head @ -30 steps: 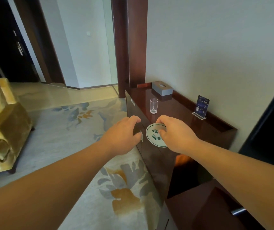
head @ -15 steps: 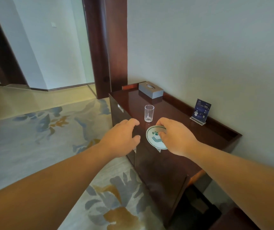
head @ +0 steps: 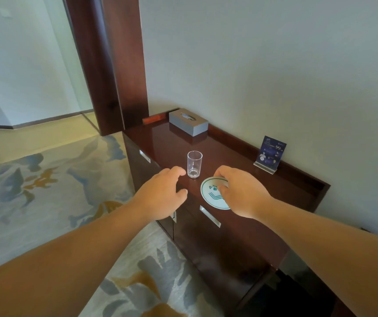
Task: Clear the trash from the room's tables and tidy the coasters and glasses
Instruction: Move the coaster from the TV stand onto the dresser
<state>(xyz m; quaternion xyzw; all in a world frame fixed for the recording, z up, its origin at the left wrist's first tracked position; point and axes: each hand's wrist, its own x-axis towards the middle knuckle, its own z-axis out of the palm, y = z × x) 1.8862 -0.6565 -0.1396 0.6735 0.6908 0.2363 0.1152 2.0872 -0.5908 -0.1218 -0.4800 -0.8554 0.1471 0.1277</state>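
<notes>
A round white coaster (head: 211,195) with a green logo lies on the dark wooden sideboard (head: 240,161). My right hand (head: 240,193) pinches the coaster's far edge with fingers and thumb and covers its right part. An empty clear glass (head: 194,164) stands upright just left of the coaster. My left hand (head: 163,195) hovers at the sideboard's front edge, fingers curled and apart, a short gap from the glass, holding nothing.
A grey tissue box (head: 188,121) sits at the sideboard's far end by the wall. A blue card in a clear stand (head: 271,154) is at the back rim. A patterned carpet (head: 46,191) lies to the left, with a dark door frame (head: 114,65) beyond.
The view has swung right and closer to the sideboard. My left hand has moved forward toward the glass. My right hand stays on the coaster.
</notes>
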